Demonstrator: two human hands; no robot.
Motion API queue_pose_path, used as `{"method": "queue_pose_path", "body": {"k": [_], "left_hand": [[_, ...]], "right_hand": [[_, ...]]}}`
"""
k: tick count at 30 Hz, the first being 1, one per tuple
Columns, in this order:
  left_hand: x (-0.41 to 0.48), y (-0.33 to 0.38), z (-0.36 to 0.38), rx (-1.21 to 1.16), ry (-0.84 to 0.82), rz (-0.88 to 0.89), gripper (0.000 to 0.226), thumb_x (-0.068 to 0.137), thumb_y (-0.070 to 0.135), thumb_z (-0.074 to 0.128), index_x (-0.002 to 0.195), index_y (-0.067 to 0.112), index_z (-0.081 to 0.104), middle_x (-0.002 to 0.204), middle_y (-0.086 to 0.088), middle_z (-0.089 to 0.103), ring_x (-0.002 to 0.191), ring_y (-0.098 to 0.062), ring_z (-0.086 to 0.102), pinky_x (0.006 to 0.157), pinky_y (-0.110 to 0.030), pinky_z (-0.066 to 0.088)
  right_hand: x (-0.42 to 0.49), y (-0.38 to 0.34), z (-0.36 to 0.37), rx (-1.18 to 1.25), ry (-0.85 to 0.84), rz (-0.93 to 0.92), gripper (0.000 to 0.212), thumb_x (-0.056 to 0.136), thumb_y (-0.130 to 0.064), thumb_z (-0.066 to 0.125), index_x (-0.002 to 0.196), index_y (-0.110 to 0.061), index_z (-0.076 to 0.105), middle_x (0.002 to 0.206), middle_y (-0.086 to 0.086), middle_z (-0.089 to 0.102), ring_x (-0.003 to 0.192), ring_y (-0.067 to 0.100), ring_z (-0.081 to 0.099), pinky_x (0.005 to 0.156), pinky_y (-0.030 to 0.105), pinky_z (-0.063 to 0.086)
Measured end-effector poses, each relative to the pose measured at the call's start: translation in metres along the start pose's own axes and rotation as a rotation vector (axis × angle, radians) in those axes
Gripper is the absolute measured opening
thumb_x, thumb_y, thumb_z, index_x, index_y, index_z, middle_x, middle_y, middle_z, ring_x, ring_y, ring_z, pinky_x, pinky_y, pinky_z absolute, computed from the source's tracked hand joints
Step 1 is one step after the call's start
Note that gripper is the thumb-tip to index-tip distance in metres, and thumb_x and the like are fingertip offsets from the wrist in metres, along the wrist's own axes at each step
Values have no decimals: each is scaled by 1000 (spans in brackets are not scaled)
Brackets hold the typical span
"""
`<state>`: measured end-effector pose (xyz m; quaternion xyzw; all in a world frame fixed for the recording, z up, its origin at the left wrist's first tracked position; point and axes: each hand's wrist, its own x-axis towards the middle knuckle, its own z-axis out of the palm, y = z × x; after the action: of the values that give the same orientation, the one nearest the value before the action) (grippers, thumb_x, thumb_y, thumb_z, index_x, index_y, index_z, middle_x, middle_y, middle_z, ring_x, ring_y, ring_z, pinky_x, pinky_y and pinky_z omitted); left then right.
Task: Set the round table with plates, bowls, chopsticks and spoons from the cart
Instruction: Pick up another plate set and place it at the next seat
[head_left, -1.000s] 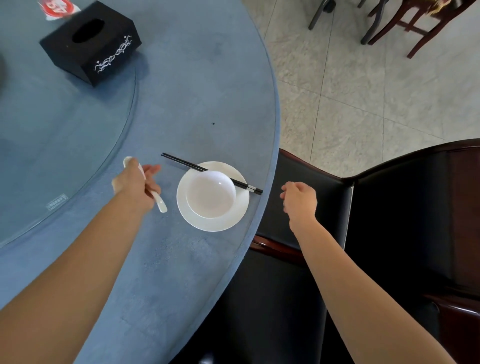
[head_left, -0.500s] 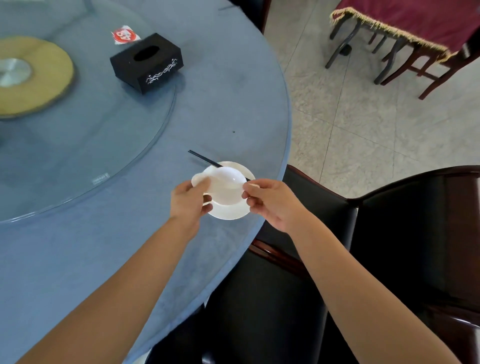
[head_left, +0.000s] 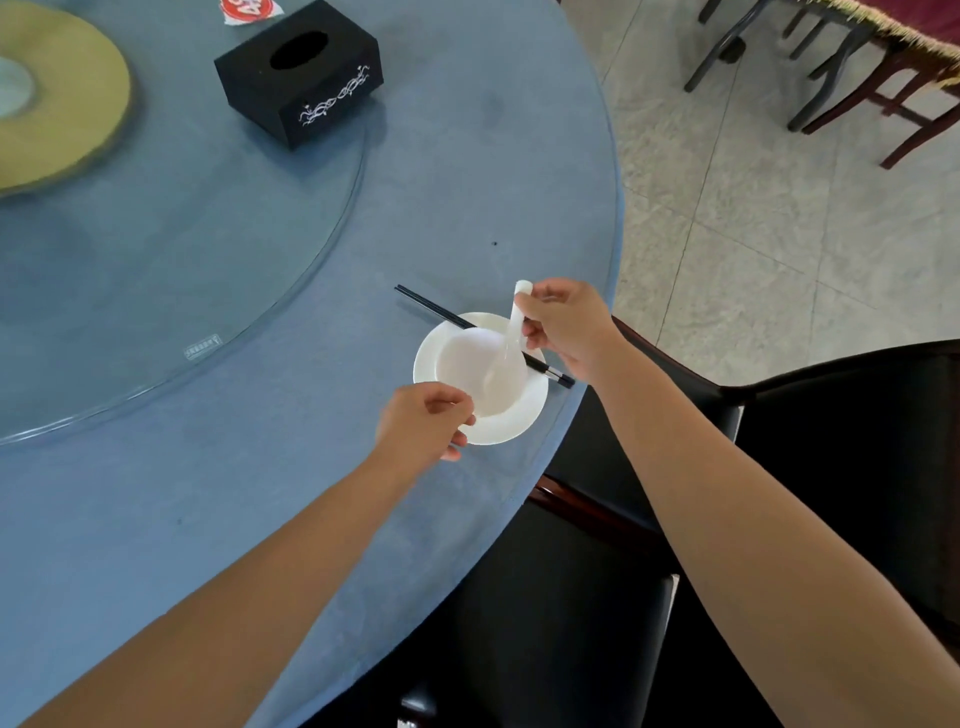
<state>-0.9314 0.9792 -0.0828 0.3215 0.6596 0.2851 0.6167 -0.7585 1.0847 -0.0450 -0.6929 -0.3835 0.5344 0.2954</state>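
A white plate (head_left: 511, 428) sits near the round blue table's (head_left: 218, 488) right edge, with a white bowl (head_left: 462, 364) on it. Black chopsticks (head_left: 431, 306) lie across the plate's far rim. My right hand (head_left: 569, 325) pinches the handle of a white spoon (head_left: 511, 332), whose scoop hangs down into the bowl. My left hand (head_left: 423, 421) hovers at the plate's near left rim, fingers curled and holding nothing.
A black tissue box (head_left: 298, 70) stands on the glass turntable (head_left: 171, 249), beside a yellow-green centre disc (head_left: 57, 98). Black chairs (head_left: 841, 467) sit against the table's edge below the plate. Wooden chairs (head_left: 883, 73) stand on the tiled floor at the far right.
The spoon passed from my left hand to my right, which now lowers its scoop into the bowl. My left hand drew back to the plate's near rim.
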Motion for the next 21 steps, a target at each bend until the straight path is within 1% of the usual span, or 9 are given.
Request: {"method": "queue_pose_path", "body": {"k": [2,4,5,10,12,15,18,21], "left_hand": [[14,0,-8,32,107,15,3,83,12,71,82,13,68,67,1,69,51,-11,64,49,-25,52],[26,-1,-13,58,183,16,12,81,12,74,81,13,62,63,3,66,50,-10,64,47,-25,53],[31,-2,-13,68,198,11,15,80,12,75,81,14,61,66,3,65,49,-10,64,46,-24,53],[43,-10,-11,113,181,5,20,80,11,75,86,17,57,79,-3,64,52,-12,65,47,-27,54],[45,-12,-11,126,181,10,20,79,11,75,86,17,57,80,-5,64,52,-11,65,47,-28,55],[46,-12,-9,137,191,15,20,79,10,76,86,18,59,81,-6,65,53,-11,67,47,-28,56],[45,-11,-9,151,192,15,21,80,11,77,88,18,59,82,-4,65,58,-15,69,50,-32,59],[43,-9,-9,161,186,13,20,81,12,77,90,18,59,83,-3,65,62,-18,70,54,-36,61]], "right_hand": [[13,7,1,-3,38,18,10,91,-11,67,93,-1,63,70,9,59,55,16,57,52,27,52],[22,15,4,-16,66,45,10,91,-12,68,90,-3,63,69,8,61,53,14,59,54,27,56],[25,19,6,-16,71,57,10,91,-12,68,90,-3,62,68,8,62,53,13,60,54,27,57],[37,34,9,25,66,102,12,91,-13,69,87,-4,61,69,9,63,54,16,63,56,28,56],[39,35,10,17,67,113,12,91,-12,69,86,-5,61,68,9,63,53,15,62,52,27,53],[40,34,11,-10,65,117,15,90,-13,70,80,-9,60,67,7,62,47,13,56,46,25,46],[38,35,13,-108,68,116,11,88,-20,73,86,-11,66,66,1,63,43,9,52,46,24,40],[35,36,13,-126,68,131,19,87,-24,74,96,-8,71,72,1,65,43,11,49,47,23,37]]}}
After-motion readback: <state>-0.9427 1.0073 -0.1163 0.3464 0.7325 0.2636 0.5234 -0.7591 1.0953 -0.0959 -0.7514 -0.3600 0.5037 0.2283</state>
